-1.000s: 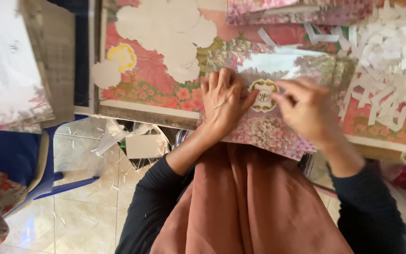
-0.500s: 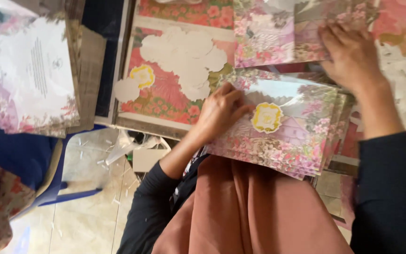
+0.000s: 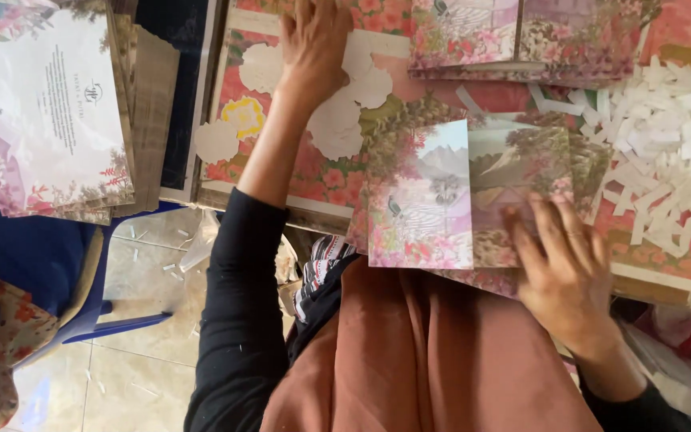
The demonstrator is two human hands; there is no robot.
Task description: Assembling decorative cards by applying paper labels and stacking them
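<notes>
From overhead, her left hand [image 3: 313,44] reaches out flat, fingers spread on the white cutouts [image 3: 345,104] on the table [image 3: 225,196]. Her right hand [image 3: 565,272] lies open, fingertips pressing the folded floral card [image 3: 457,196] atop the stack at the table's near edge. Paper strips [image 3: 665,152] lie right.
</notes>
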